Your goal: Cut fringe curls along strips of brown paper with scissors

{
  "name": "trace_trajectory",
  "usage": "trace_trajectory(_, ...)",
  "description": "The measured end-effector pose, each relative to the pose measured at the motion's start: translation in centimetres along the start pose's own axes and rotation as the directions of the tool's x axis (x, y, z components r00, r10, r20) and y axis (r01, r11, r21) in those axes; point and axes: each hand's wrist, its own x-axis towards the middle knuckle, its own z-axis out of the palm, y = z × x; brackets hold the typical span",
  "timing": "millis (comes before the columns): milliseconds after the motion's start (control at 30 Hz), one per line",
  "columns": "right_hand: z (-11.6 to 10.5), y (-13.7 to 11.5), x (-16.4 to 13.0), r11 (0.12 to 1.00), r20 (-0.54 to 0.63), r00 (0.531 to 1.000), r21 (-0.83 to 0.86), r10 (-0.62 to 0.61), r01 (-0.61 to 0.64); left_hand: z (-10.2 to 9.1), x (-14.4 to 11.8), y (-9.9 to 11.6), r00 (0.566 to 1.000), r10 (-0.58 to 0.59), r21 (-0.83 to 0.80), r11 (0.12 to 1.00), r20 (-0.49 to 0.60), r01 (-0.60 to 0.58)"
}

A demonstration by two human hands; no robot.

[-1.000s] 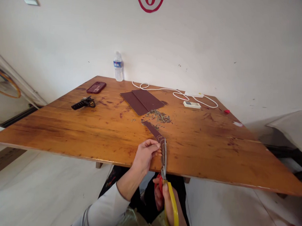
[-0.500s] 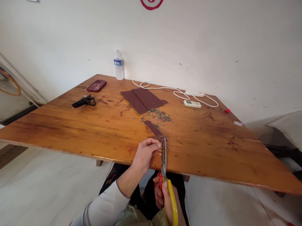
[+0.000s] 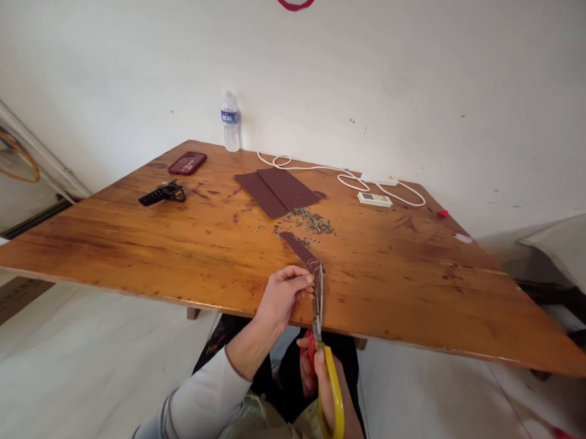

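My left hand (image 3: 286,295) pinches a narrow dark maroon strip (image 3: 299,249) near its close end; the strip's far end reaches toward a pile of small cut bits (image 3: 310,221). Held in my right hand (image 3: 319,376) are scissors (image 3: 333,393) with one yellow and one red handle. Their blades point away from me and lie along the strip's right edge, just beside my left fingertips. Whether the blades are fully closed is hard to see. Beyond the pile lie two overlapping maroon sheets (image 3: 279,192).
On the wooden table (image 3: 175,259) are a black clip-like object (image 3: 162,193), a phone (image 3: 187,163), a water bottle (image 3: 230,123), a white cable with a power strip (image 3: 379,180), a small white device (image 3: 374,200) and a red scrap (image 3: 443,214). A wall stands behind.
The camera view has shifted slightly. Both hands, the strip and the scissors stay in nearly the same place.
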Motion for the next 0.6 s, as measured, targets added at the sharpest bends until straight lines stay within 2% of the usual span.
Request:
trace_trajectory(233,0.2,1.2,0.2,0.995,-0.028,1.0,0.096,0.01,-0.007,0.1,0.0,0.0,1.0,0.003,0.022,1.0,0.001,-0.003)
trace_trajectory(467,-0.9,1.8,0.1,0.979,0.07,0.987,0.134,0.142,-0.15,0.0,0.1,-0.1,1.0,-0.013,0.019,1.0,-0.002,0.013)
trace_trajectory(600,-0.7,1.3,-0.1,0.987,0.06,0.992,0.111,0.11,-0.116,0.0,0.2,0.0,0.999,-0.033,0.009,0.999,-0.018,0.033)
